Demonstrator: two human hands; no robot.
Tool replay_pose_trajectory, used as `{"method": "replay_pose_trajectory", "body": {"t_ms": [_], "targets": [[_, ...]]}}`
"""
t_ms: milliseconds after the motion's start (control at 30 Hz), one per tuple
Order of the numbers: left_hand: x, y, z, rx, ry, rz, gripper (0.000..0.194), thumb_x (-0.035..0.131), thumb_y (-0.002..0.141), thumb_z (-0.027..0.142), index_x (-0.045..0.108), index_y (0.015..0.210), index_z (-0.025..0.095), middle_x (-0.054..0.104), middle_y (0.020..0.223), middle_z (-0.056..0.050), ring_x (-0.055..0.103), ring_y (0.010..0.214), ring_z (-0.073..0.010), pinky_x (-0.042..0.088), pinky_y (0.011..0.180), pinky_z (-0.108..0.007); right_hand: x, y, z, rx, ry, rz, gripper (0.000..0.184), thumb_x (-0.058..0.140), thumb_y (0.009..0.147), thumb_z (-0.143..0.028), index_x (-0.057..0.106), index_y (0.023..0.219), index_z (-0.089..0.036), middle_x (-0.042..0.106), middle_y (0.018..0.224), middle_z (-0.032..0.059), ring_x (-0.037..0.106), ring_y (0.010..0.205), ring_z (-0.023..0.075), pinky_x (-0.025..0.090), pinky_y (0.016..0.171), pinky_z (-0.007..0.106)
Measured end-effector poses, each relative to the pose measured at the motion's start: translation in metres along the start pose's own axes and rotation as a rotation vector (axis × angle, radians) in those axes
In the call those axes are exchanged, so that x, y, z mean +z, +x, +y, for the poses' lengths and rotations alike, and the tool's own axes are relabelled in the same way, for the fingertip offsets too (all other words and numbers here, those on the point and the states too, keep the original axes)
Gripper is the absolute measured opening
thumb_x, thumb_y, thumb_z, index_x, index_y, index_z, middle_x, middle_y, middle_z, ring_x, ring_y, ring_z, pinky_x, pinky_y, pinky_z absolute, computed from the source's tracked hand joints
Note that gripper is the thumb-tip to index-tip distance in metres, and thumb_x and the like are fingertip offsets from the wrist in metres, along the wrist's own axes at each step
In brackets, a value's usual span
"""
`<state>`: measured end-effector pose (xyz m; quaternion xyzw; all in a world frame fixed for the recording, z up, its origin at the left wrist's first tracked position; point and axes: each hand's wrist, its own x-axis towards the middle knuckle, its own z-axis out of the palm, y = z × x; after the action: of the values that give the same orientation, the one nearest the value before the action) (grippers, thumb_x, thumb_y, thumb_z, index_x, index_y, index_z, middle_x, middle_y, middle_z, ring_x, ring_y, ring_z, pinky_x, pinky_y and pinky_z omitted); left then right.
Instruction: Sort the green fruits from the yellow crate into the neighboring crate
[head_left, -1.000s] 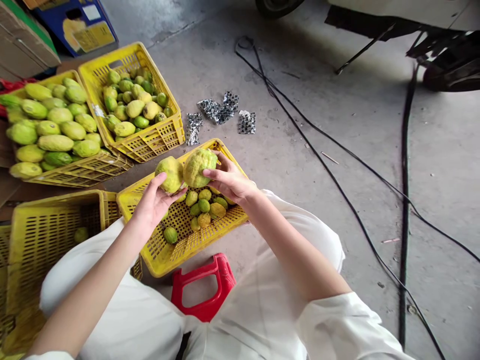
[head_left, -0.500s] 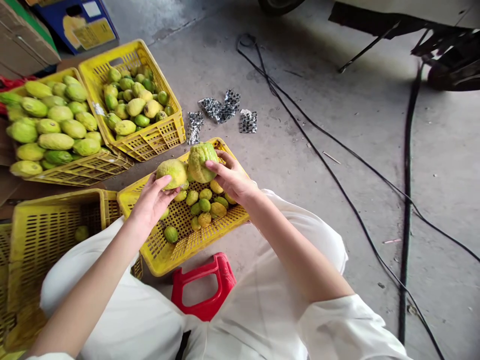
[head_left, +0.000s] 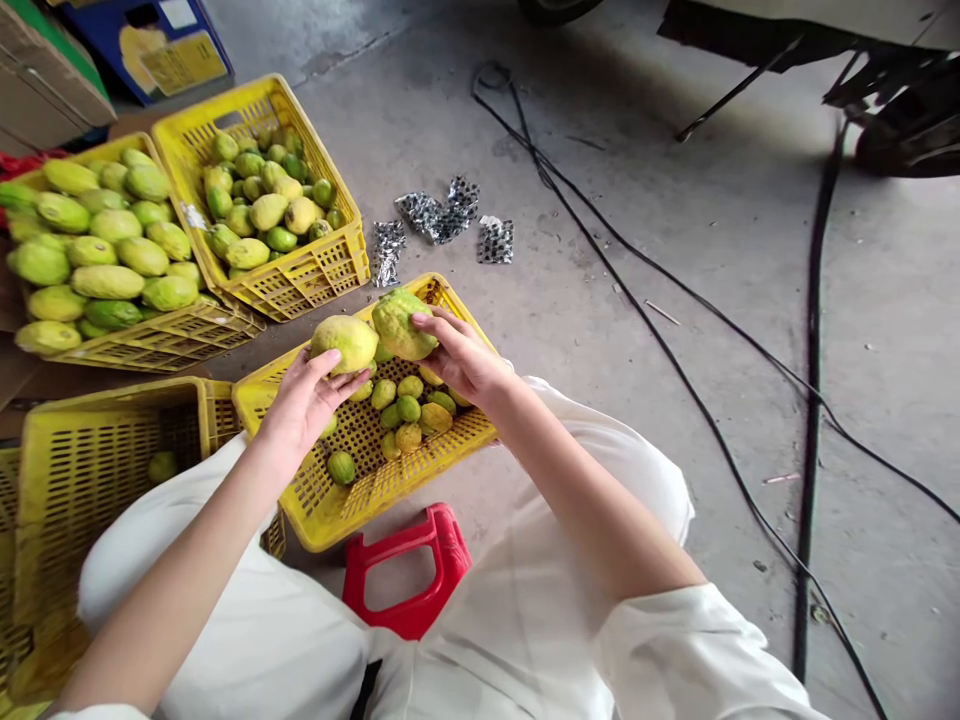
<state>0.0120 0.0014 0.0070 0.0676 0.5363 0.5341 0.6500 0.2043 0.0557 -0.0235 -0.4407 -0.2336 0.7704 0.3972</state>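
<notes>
My left hand (head_left: 306, 398) is closed around a large yellow citrus fruit (head_left: 346, 342), thumb on its near side. Beside it, my right hand (head_left: 466, 355) grips a bumpy, greener citrus fruit (head_left: 401, 325) from the right. The two fruits are held close together; whether they touch I cannot tell. Both are above a shallow yellow plastic crate (head_left: 319, 515), in whose perforated floor several small green and yellow fruits (head_left: 409, 408) lie. One green fruit (head_left: 341, 467) rests apart from them near the crate's left side.
Two yellow crates at the upper left hold large fruits (head_left: 112, 255) and smaller fruits (head_left: 266, 212). A deep yellow crate (head_left: 67, 500) stands by my left knee. A red plastic stool (head_left: 442, 560) shows between my legs. Silver wrappers (head_left: 442, 212) and black cables (head_left: 667, 370) lie on the floor.
The greener fruit in my right hand has turned and tilted a little to the left. My left hand's yellow fruit has shifted slightly and shows more of its length.
</notes>
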Motion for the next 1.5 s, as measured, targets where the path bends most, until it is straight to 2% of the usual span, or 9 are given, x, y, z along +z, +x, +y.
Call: {"method": "replay_pose_trajectory", "body": {"t_ms": [200,367,467,667,800,1067,1233,1367,1500], "targets": [[0.001,-0.002,0.002,0.024,-0.004,0.0,0.053,0.084,0.068,0.008,0.07,0.116,0.028,0.082,0.103,-0.001,0.078,0.094,-0.0194,0.065,0.092,-0.034,-0.002,-0.001,-0.002,-0.027,-0.029,-0.059,0.057,0.096,0.063,-0.036,0.07,0.113,-0.027,0.081,0.12,0.0045,0.073,0.13,0.0284,0.061,0.113,0.039],[-0.004,0.001,0.001,0.008,-0.039,0.025,0.039,0.082,0.07,0.01,0.073,0.106,0.024,0.082,0.095,-0.002,0.076,0.088,-0.0176,0.065,0.089,-0.03,-0.003,-0.006,-0.009,-0.07,-0.045,-0.106,0.066,0.102,0.056,-0.036,0.071,0.113,-0.025,0.081,0.12,0.0056,0.071,0.132,0.03,0.056,0.119,0.042],[-0.005,0.003,0.002,0.002,-0.061,0.037,0.03,0.082,0.073,0.013,0.072,0.1,0.021,0.08,0.091,-0.003,0.076,0.089,-0.0182,0.066,0.091,-0.031,-0.001,-0.006,-0.01,-0.084,-0.054,-0.069,0.068,0.104,0.052,-0.037,0.07,0.11,-0.023,0.081,0.115,0.0065,0.072,0.128,0.0303,0.057,0.118,0.044],[0.001,0.002,0.006,-0.002,-0.071,0.054,0.048,0.08,0.079,0.018,0.071,0.125,0.027,0.083,0.116,-0.005,0.076,0.121,-0.0246,0.064,0.1,-0.032,-0.001,-0.006,-0.01,-0.095,-0.079,-0.061,0.068,0.104,0.053,-0.042,0.071,0.108,-0.02,0.082,0.115,0.0098,0.073,0.128,0.0318,0.055,0.12,0.044],[0.004,0.003,0.007,0.021,-0.083,0.047,0.058,0.079,0.08,0.017,0.068,0.137,0.026,0.082,0.125,-0.006,0.074,0.129,-0.0255,0.062,0.106,-0.031,-0.002,-0.005,-0.009,-0.105,-0.068,-0.045,0.069,0.103,0.054,-0.04,0.07,0.111,-0.022,0.082,0.115,0.008,0.073,0.128,0.0312,0.056,0.119,0.044],[0.002,0.005,0.004,0.035,-0.064,-0.001,0.048,0.073,0.083,0.011,0.074,0.13,0.019,0.083,0.112,-0.006,0.077,0.115,-0.0198,0.062,0.096,-0.023,-0.003,-0.003,-0.008,-0.116,-0.036,-0.011,0.069,0.104,0.051,-0.038,0.067,0.107,-0.022,0.081,0.113,0.0078,0.073,0.128,0.0316,0.056,0.12,0.045],[0.002,0.005,0.003,0.06,-0.049,-0.001,0.051,0.073,0.08,0.009,0.074,0.128,0.025,0.082,0.118,-0.005,0.075,0.122,-0.0228,0.063,0.099,-0.027,-0.003,-0.004,-0.009,-0.084,-0.024,-0.006,0.067,0.102,0.053,-0.034,0.066,0.109,-0.022,0.08,0.115,0.0084,0.073,0.129,0.0327,0.062,0.112,0.046],[0.001,0.005,0.004,0.017,-0.05,0.018,0.045,0.072,0.085,0.015,0.074,0.129,0.025,0.082,0.116,-0.006,0.077,0.112,-0.0231,0.066,0.095,-0.032,-0.002,-0.002,-0.008,-0.094,-0.006,-0.02,0.068,0.102,0.053,-0.034,0.066,0.109,-0.023,0.081,0.113,0.007,0.073,0.129,0.0316,0.062,0.112,0.042],[-0.001,0.006,0.004,0.014,-0.06,0.025,0.045,0.075,0.088,0.021,0.071,0.133,0.023,0.082,0.118,-0.007,0.078,0.107,-0.0213,0.066,0.094,-0.029,-0.001,-0.002,-0.004,-0.086,-0.011,-0.055,0.064,0.102,0.053,-0.036,0.067,0.106,-0.023,0.081,0.113,0.007,0.072,0.129,0.0307,0.059,0.115,0.04]]}}
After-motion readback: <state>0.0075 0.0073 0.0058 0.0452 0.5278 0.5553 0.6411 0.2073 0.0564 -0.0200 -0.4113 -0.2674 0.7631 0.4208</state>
